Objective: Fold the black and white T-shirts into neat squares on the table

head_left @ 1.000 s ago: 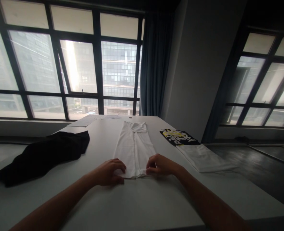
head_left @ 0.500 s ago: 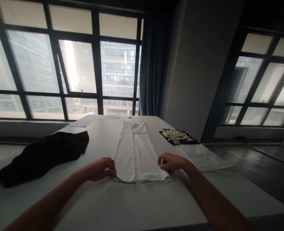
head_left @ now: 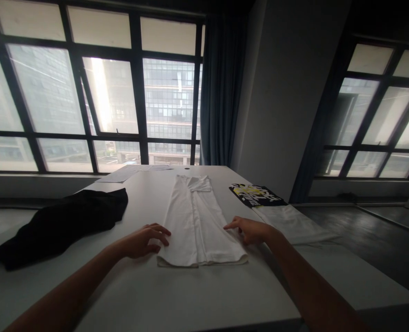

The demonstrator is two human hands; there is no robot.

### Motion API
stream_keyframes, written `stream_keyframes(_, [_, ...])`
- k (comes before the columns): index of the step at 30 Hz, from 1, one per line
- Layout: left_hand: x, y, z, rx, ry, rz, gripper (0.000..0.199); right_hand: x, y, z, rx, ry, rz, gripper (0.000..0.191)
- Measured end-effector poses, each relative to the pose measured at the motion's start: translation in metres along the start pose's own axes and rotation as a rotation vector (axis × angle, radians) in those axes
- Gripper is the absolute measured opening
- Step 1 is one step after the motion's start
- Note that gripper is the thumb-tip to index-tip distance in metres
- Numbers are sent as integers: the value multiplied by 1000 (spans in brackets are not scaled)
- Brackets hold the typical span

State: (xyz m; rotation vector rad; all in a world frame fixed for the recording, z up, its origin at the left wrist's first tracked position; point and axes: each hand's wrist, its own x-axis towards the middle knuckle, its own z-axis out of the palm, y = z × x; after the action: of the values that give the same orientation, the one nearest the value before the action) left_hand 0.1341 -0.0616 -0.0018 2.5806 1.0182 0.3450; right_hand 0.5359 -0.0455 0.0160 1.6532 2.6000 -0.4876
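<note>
A white shirt lies folded lengthwise into a long strip, its hem facing me and a folded flap at the far end. My left hand is at the strip's left edge near the hem, fingers apart with the tips resting on the cloth. Over the right edge, my right hand stretches its index finger onto the fabric while the other fingers are bent and partly hidden. Neither hand grips the cloth.
A crumpled black garment lies on the left of the white table. On the right are a folded black printed garment and a white cloth. Paper sheets lie at the far left, near the windows.
Both hands have loosened from the shirt's edges, and their fingers have straightened. The hem has spread a little, its left corner now lying flatter and further left.
</note>
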Motion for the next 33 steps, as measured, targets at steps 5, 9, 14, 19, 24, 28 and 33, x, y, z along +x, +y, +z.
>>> stream_keyframes(5, [9,-6,12,63,131,34,26,15,-2,9,6,179,-144,44])
stream_keyframes(9, [9,-1,2,56,140,25,31,22,3,9,79,324,-242,19])
stream_keyframes(14, [-3,8,-16,-162,-7,79,38,3,5,-8,351,90,-398,35])
stream_keyframes(19, [2,13,-20,-645,82,76,52,-3,-4,-14,640,-108,-395,54])
stream_keyframes(24, [31,-3,-6,-796,550,-294,69,31,-8,2,921,305,-57,55])
stream_keyframes(28, [36,-27,11,-690,499,-609,89,47,-7,19,935,293,205,65])
stream_keyframes(33, [32,-31,17,-398,422,-546,75,46,-8,24,850,242,139,69])
